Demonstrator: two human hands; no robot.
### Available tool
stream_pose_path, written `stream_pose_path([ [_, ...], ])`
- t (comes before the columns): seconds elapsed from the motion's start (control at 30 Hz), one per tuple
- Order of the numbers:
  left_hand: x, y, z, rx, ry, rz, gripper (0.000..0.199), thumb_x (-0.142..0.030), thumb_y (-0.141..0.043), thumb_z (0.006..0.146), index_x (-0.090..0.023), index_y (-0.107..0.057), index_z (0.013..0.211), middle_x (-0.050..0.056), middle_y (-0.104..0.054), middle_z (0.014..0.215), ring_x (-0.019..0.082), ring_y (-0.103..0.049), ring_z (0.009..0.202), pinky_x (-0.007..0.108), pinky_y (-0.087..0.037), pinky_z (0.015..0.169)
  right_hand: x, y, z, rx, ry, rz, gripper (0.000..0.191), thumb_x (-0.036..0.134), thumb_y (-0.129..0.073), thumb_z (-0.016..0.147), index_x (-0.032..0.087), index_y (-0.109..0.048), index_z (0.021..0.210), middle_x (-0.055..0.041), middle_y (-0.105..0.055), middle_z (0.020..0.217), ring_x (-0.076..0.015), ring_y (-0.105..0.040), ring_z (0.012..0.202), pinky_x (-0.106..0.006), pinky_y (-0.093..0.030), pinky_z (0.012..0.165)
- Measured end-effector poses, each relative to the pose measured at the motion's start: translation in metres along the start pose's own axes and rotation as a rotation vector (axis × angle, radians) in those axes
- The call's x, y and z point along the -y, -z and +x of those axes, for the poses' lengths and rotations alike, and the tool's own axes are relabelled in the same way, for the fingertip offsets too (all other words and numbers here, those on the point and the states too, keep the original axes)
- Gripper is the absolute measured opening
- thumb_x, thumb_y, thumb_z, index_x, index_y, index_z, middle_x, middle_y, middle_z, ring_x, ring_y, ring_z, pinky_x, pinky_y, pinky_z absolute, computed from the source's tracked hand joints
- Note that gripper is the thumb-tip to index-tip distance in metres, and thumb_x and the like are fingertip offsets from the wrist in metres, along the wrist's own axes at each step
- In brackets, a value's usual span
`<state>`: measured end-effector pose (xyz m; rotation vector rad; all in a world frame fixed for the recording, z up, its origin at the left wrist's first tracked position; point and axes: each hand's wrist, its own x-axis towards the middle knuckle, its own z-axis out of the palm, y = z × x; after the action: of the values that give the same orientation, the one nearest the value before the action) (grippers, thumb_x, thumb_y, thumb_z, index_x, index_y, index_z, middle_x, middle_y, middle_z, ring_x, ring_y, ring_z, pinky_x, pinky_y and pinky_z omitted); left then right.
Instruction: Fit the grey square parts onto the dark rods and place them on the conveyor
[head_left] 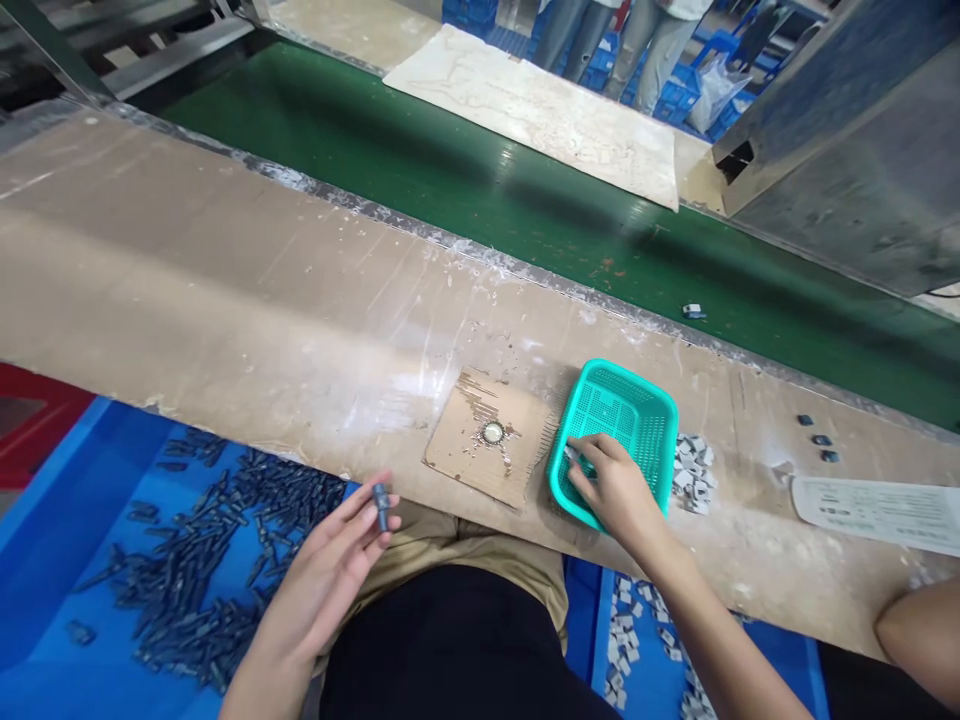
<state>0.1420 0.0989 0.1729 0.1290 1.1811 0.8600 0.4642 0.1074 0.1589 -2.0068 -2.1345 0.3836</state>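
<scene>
My left hand (330,565) is closed on a small dark blue-grey stepped plastic part (381,507), held upright between thumb and fingers in front of the table edge. My right hand (616,492) reaches over the near-left rim of a teal plastic basket (661,400). Its thumb and index finger pinch a small light grey piece (571,454), mostly hidden by the fingers. Between the hands lies a worn cardboard square (457,440) with a small round pale object (493,432) on it. A pile of white-grey clip-like pieces (694,470) sits right of the basket.
A blue bin (45,600) at lower left holds many dark parts (187,570); another blue bin (795,660) at lower right holds white-grey pieces. Behind the table runs a green conveyor belt (420,170) with a small part (694,311) on it. Another person's arm (926,630) rests at right.
</scene>
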Motion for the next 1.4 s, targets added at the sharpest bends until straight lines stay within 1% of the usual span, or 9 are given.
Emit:
stream_pose_path([
  [0.2, 0.01, -0.024, 0.009, 0.176, -0.016, 0.015, 0.037, -0.02, -0.069, 0.073, -0.02, -0.061, 0.11, 0.005, -0.063, 0.093, 0.014, -0.061, 0.083, 0.021, -0.051, 0.071, -0.002, 0.001, 0.002, -0.06, 0.005, 0.077, 0.033, 0.029, -0.042, 0.09, 0.016, -0.063, 0.111, -0.0128, -0.059, 0.097, -0.0266, -0.059, 0.091, -0.04, -0.049, 0.081],
  [0.37, 0.016, -0.031, 0.014, 0.236, 0.049, -0.065, 0.037, -0.018, -0.07, 0.073, -0.02, -0.062, 0.108, 0.001, -0.062, 0.082, 0.012, -0.063, 0.076, 0.019, -0.053, 0.067, 0.013, 0.02, 0.0, -0.162, -0.09, 0.453, 0.028, 0.031, -0.052, 0.087, 0.021, -0.057, 0.112, -0.0093, -0.059, 0.105, -0.0218, -0.06, 0.094, -0.036, -0.051, 0.079],
  [0.47, 0.019, -0.033, 0.017, 0.252, 0.128, -0.132, 0.024, -0.017, -0.072, 0.07, -0.014, -0.067, 0.093, 0.002, -0.064, 0.081, 0.012, -0.064, 0.076, 0.018, -0.054, 0.067, 0.028, 0.029, 0.009, -0.193, -0.077, 0.603, 0.023, 0.031, -0.06, 0.081, 0.021, -0.057, 0.102, -0.0074, -0.061, 0.1, -0.0195, -0.062, 0.086, -0.035, -0.053, 0.076],
  [0.57, 0.022, -0.034, 0.019, 0.268, 0.176, -0.193, 0.019, -0.017, -0.075, 0.066, -0.011, -0.067, 0.082, 0.003, -0.066, 0.079, 0.012, -0.065, 0.074, 0.018, -0.055, 0.067, 0.045, 0.031, 0.026, -0.132, 0.111, 0.466, 0.016, 0.028, -0.06, 0.082, 0.021, -0.062, 0.096, -0.0076, -0.061, 0.098, -0.0193, -0.062, 0.083, -0.036, -0.052, 0.077],
  [0.67, 0.023, -0.032, 0.019, 0.283, 0.193, -0.218, 0.022, -0.017, -0.077, 0.064, -0.01, -0.067, 0.082, 0.004, -0.066, 0.076, 0.013, -0.065, 0.073, 0.02, -0.056, 0.067, 0.055, 0.024, 0.043, -0.033, 0.339, 0.313, 0.021, 0.024, -0.054, 0.087, 0.021, -0.061, 0.106, -0.0088, -0.062, 0.099, -0.0201, -0.061, 0.087, -0.035, -0.052, 0.077],
  [0.77, 0.023, -0.03, 0.017, 0.302, 0.202, -0.225, 0.02, -0.019, -0.076, 0.065, -0.009, -0.067, 0.081, 0.005, -0.067, 0.075, 0.013, -0.065, 0.073, 0.021, -0.056, 0.068, 0.058, 0.014, 0.055, 0.024, 0.498, 0.21, 0.024, 0.022, -0.05, 0.089, 0.021, -0.057, 0.113, -0.0097, -0.062, 0.102, -0.0221, -0.059, 0.094, -0.037, -0.052, 0.08],
  [1.03, 0.027, -0.026, 0.02, 0.307, 0.228, -0.283, 0.022, -0.021, -0.078, 0.063, -0.009, -0.067, 0.078, 0.004, -0.067, 0.073, 0.01, -0.063, 0.067, 0.017, -0.055, 0.066, 0.061, 0.0, 0.067, 0.122, 0.628, 0.047, 0.025, 0.018, -0.047, 0.09, 0.015, -0.056, 0.113, -0.0123, -0.063, 0.097, -0.0247, -0.059, 0.09, -0.04, -0.053, 0.076],
  [1.23, 0.026, -0.03, 0.025, 0.38, 0.267, -0.291, 0.025, -0.022, -0.08, 0.06, -0.008, -0.068, 0.076, 0.004, -0.068, 0.071, 0.008, -0.063, 0.065, 0.015, -0.054, 0.064, 0.063, 0.006, 0.066, 0.101, 0.594, 0.177, 0.025, 0.018, -0.05, 0.089, 0.019, -0.058, 0.113, -0.0102, -0.065, 0.095, -0.0232, -0.06, 0.089, -0.039, -0.053, 0.075],
  [1.4, 0.021, -0.049, 0.023, 0.45, 0.289, -0.285, 0.028, -0.023, -0.082, 0.057, -0.006, -0.068, 0.076, 0.004, -0.067, 0.069, 0.008, -0.062, 0.063, 0.014, -0.054, 0.062, 0.078, 0.035, 0.04, -0.133, 0.463, 0.502, 0.034, 0.013, -0.07, 0.075, 0.024, -0.063, 0.106, -0.0053, -0.067, 0.094, -0.0206, -0.062, 0.085, -0.036, -0.051, 0.074],
])
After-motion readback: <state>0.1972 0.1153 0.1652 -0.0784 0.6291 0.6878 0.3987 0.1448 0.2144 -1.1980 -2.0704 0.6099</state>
